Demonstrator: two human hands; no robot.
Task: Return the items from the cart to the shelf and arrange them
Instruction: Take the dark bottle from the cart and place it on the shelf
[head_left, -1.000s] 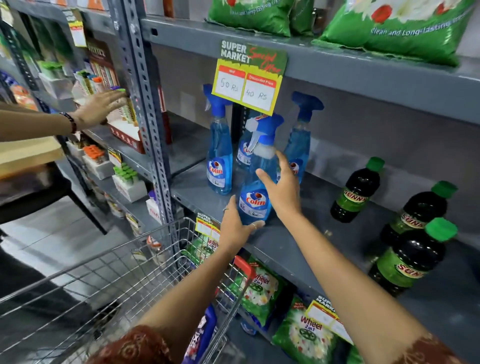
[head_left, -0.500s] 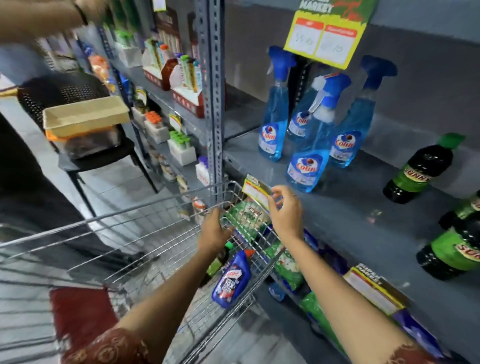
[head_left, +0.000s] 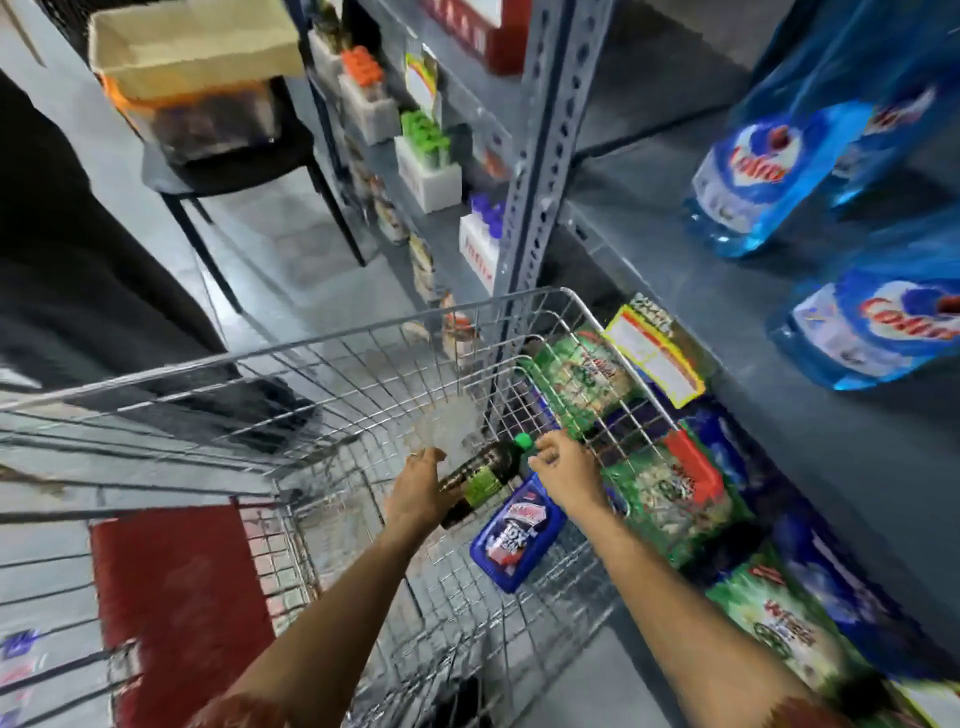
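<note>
Head view, looking down into the wire cart (head_left: 363, 364), which fills the lower middle of the frame. A dark bottle (head_left: 480, 480) with a green cap and green label lies tilted on the cart floor just right of centre, cap toward the top. The left hand (head_left: 415, 491) is on the bottle's lower half, fingers curled against its side, but I can't tell whether they really close around it. The right hand (head_left: 563, 467) sits just right of the cap, fingers bent and slightly spread, over the top end of a blue bottle (head_left: 517, 538) that lies flat right below the dark one; I can't tell if it's gripping anything.

The cart is pushed up beside a grey shelf (head_left: 675, 270) on the right side of the frame. Two blue spray bottles (head_left: 763, 176) stand on it in the upper right, blurry. Under the shelf edge, green packets (head_left: 670, 493) are stacked, seen partly through the cart wire, and a yellow price tag (head_left: 652, 353) hangs off the edge above them. Upper left, a black chair (head_left: 223, 171) holds a beige tray (head_left: 197, 49).
</note>
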